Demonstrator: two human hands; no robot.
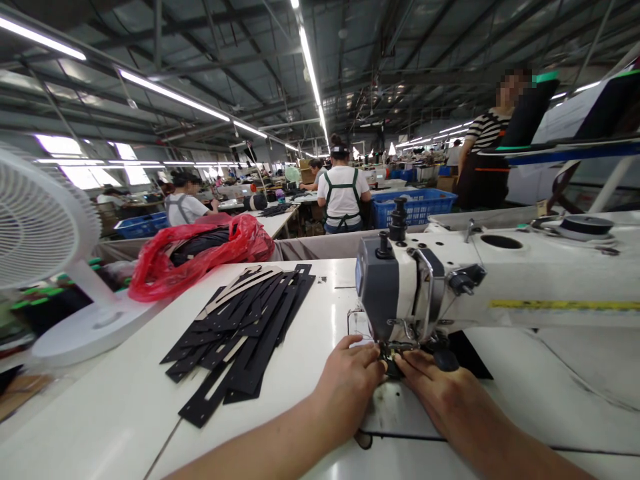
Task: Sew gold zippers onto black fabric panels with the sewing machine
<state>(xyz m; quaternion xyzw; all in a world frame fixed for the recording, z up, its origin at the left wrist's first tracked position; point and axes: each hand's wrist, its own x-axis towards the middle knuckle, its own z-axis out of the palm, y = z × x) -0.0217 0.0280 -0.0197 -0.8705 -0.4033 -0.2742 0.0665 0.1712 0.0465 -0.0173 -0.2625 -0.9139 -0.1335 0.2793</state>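
A white and grey sewing machine (383,287) stands on the right of the table, and both my hands are at its needle area. My left hand (353,380), its fingers bent together, presses on a small black piece (394,369) just in front of the presser foot. From the other side my right hand (445,390) holds the same piece down, with its fingertips close to the foot. Part of the black material (470,355) shows behind my right hand. My fingers hide most of the piece and the needle.
Flat black strips (260,327), some with beige faces and slots, lie heaped on the white table (125,400). Behind them is a red plastic bag (200,250) with black material inside. A white fan (75,267) stands at left. Co-workers and a blue crate (415,207) are beyond.
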